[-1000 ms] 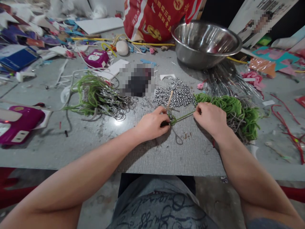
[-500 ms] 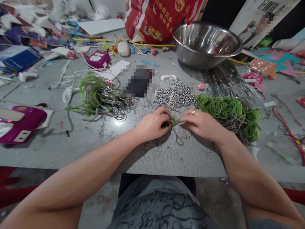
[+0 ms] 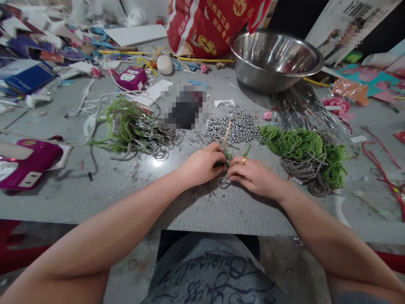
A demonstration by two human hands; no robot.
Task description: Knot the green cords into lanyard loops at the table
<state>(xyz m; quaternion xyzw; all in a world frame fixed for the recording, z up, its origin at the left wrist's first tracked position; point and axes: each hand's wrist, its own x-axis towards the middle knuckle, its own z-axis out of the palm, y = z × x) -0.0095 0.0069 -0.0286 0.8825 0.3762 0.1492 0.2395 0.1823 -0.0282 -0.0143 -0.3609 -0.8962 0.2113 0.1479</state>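
My left hand (image 3: 205, 164) is closed around a green cord, and a thin wooden stick (image 3: 227, 133) pokes up beside its fingertips. My right hand (image 3: 248, 173), with a ring on one finger, pinches the same green cord (image 3: 248, 149) close to the left fingers; one end juts out above it. A small grey loop (image 3: 224, 182) of cord hangs beneath the fingertips. Just beyond the hands lies a spread of silver beads (image 3: 236, 125). To the right sits a bundle of green and grey cords (image 3: 294, 144). What is between the fingertips is mostly hidden.
Left of the hands lie green cords with silver beads strung on them (image 3: 126, 124). A steel bowl (image 3: 275, 59) and a red bag (image 3: 202, 29) stand at the back. Purple power sockets (image 3: 34, 164) and white cables are on the left; red cords (image 3: 381, 169) lie far right.
My right hand has moved left and slightly down, up against my left hand. The grey loop has drawn in smaller, and a green cord end now sticks up. My left hand stays put.
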